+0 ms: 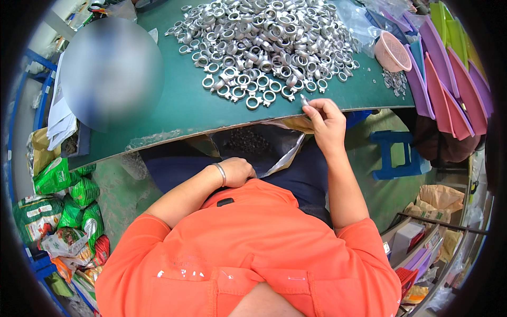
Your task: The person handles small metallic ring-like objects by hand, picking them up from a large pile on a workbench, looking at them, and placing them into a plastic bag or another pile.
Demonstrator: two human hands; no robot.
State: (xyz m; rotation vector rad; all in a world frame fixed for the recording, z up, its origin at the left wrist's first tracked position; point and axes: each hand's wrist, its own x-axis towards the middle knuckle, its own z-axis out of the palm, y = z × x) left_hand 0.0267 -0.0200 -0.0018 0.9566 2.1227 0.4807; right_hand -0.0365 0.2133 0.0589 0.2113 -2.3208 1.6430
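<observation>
Metal piece (304,100) pinched, at tip of right grip (329,122), hold unclear for left grip (237,171)

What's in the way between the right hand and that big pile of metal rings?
Nothing visible. Only green tabletop lies between the pile of metal rings and the right hand, which pinches a small silvery metal piece.

The green counter (182,105) has a worn front edge. A big heap of silvery rings (264,39) sits at twelve o'clock. Clear plastic (355,24) lies at one, and a pink basket (385,57) and little bits (395,83) at two.
</observation>
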